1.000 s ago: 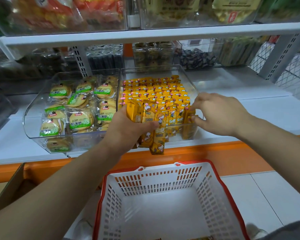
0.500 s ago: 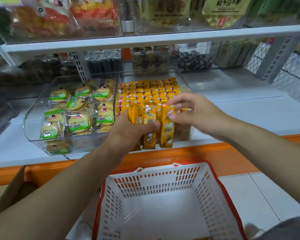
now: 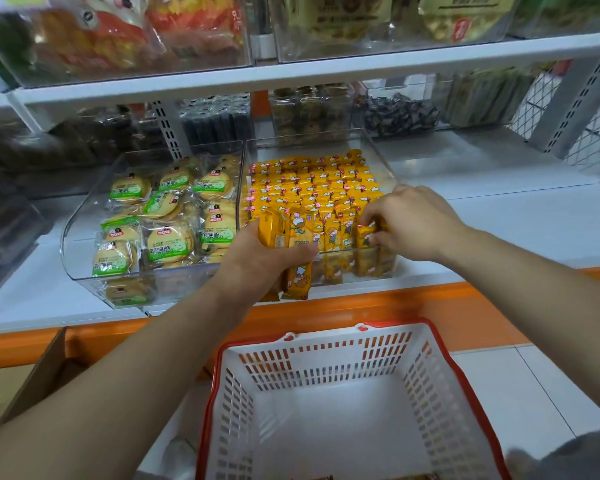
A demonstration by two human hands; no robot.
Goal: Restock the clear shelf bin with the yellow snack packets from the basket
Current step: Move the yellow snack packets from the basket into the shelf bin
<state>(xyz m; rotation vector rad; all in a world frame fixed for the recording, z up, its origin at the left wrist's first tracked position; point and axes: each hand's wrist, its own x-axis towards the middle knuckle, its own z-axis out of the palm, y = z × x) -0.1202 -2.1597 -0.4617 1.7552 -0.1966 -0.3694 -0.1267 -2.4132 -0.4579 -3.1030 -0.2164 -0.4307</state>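
The clear shelf bin [image 3: 383, 157] stands on the white shelf, packed with rows of upright yellow snack packets [image 3: 312, 188]. My left hand [image 3: 264, 258] grips a small bunch of yellow packets [image 3: 298, 237] just in front of the bin's front wall. My right hand [image 3: 413, 223] is inside the bin at its front right corner, pinching one yellow packet [image 3: 366, 233] down into the front row. The white basket with a red rim [image 3: 326, 344] sits below on the floor; only a few packets peek at its bottom edge.
A second clear bin [image 3: 84, 216] of round green-labelled biscuit packs stands left of the yellow one. Bins of other snacks fill the shelf above [image 3: 291, 74] and the back row. An orange shelf edge [image 3: 413, 306] runs between bin and basket. A cardboard box [image 3: 32, 379] is at lower left.
My right hand took one packet from the bunch in my left hand and carried it right, down into the bin's front right corner. My left hand's bunch is smaller.
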